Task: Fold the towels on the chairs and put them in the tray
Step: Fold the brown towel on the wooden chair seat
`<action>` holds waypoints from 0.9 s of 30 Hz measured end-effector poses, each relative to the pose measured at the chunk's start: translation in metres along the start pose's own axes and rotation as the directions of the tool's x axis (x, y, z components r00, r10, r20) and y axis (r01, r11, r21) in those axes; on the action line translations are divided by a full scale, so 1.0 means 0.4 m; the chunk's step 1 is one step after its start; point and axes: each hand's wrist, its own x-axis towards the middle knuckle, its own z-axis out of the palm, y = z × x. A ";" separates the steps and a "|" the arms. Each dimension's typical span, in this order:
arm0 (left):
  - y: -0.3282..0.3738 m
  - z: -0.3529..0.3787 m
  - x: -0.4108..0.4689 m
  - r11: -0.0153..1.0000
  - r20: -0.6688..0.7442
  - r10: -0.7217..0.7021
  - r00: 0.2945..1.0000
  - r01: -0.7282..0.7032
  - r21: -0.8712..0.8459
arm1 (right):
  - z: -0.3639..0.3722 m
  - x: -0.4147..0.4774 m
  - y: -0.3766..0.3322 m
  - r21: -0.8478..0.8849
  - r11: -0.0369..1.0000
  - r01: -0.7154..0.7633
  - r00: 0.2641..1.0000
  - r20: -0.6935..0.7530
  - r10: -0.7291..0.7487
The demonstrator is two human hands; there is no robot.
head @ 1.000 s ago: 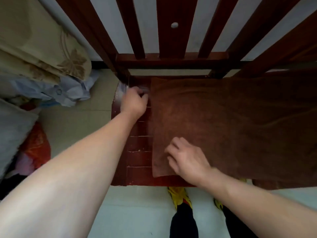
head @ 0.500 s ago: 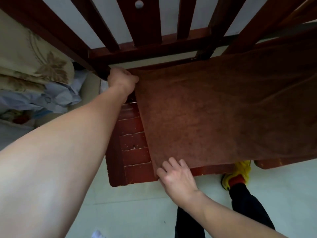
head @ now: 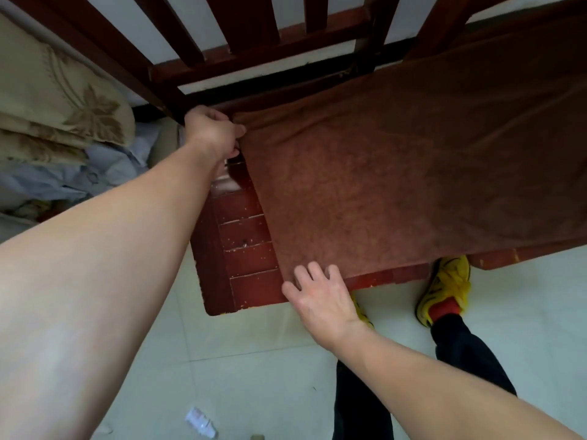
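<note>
A brown towel [head: 397,173] lies spread flat across the seat of a dark red wooden chair [head: 247,255] and runs off to the right. My left hand [head: 212,131] pinches the towel's far left corner, close under the chair's back slats. My right hand [head: 320,296] holds the near left corner at the seat's front edge; its fingers lie over the cloth and the thumb is hidden. No tray is in view.
The chair's back slats [head: 251,27] rise behind the towel. A pile of beige leaf-patterned bedding [head: 63,100] and pale blue cloth [head: 104,173] lies at the left. My legs and yellow shoes [head: 448,284] stand on the pale tiled floor, where a small plastic wrapper [head: 200,422] lies.
My right hand slid from the towel's surface down to its near left corner at the seat's front edge. My left hand stayed on the far left corner. The view tilted and moved closer.
</note>
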 end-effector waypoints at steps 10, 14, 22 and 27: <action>0.015 -0.011 -0.041 0.996 -0.069 0.012 0.998 -0.017 -0.082 | 0.005 -0.060 0.040 0.287 0.958 0.012 0.985 -0.166 0.038; 0.087 -0.023 -0.076 0.997 -0.095 0.064 0.993 -0.068 -0.043 | -0.086 -0.135 0.043 0.356 0.934 -0.030 0.980 -0.173 0.098; 0.311 0.060 -0.224 0.981 0.032 0.190 0.981 -0.191 0.035 | -0.286 -0.241 0.063 0.451 0.892 -0.029 0.946 -0.276 0.170; 0.441 0.186 -0.330 0.966 0.209 0.224 0.952 -0.245 0.080 | -0.379 -0.314 0.187 0.560 0.818 -0.131 0.860 -0.347 0.375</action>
